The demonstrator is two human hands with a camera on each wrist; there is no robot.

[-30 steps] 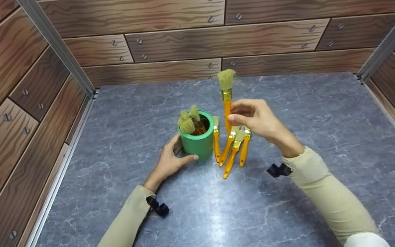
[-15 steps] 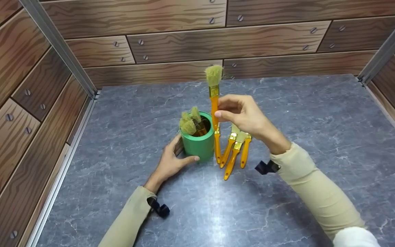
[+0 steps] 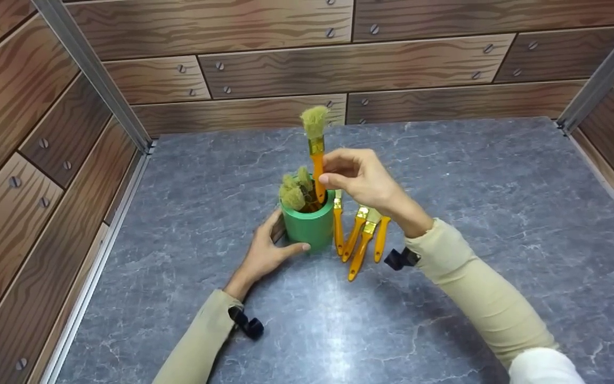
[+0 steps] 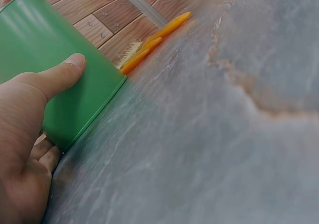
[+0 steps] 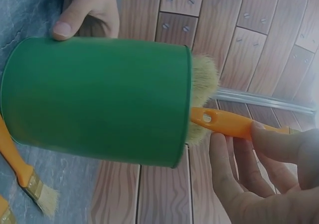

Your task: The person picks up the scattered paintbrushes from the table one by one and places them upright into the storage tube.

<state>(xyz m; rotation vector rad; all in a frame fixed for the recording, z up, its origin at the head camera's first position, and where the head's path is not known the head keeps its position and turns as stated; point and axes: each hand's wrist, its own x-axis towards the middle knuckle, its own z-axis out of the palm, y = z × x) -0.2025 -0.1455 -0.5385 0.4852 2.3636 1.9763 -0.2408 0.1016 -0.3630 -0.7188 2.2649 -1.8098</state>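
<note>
A green cylindrical can (image 3: 309,230) stands upright on the table with several paintbrushes (image 3: 292,196) in it, bristles up. My left hand (image 3: 262,255) holds the can's left side, thumb at the front and fingers behind. Between thumb and fingers, my right hand (image 3: 363,178) pinches the orange handle of a paintbrush (image 3: 315,140), bristles upward. The handle's lower end is at the can's mouth; the right wrist view shows the handle's holed end (image 5: 207,117) right at the rim. Several more orange-handled paintbrushes (image 3: 361,250) lie on the table just right of the can.
The grey marbled tabletop (image 3: 205,176) is bounded by wood-patterned walls (image 3: 269,74) at the back and both sides. Metal corner posts (image 3: 94,80) stand where the walls meet. A black strap mount (image 3: 245,322) sits on each wrist.
My right hand has carried the upright paintbrush leftward, from above the loose brushes to over the can's mouth. The left hand has kept its hold on the can.
</note>
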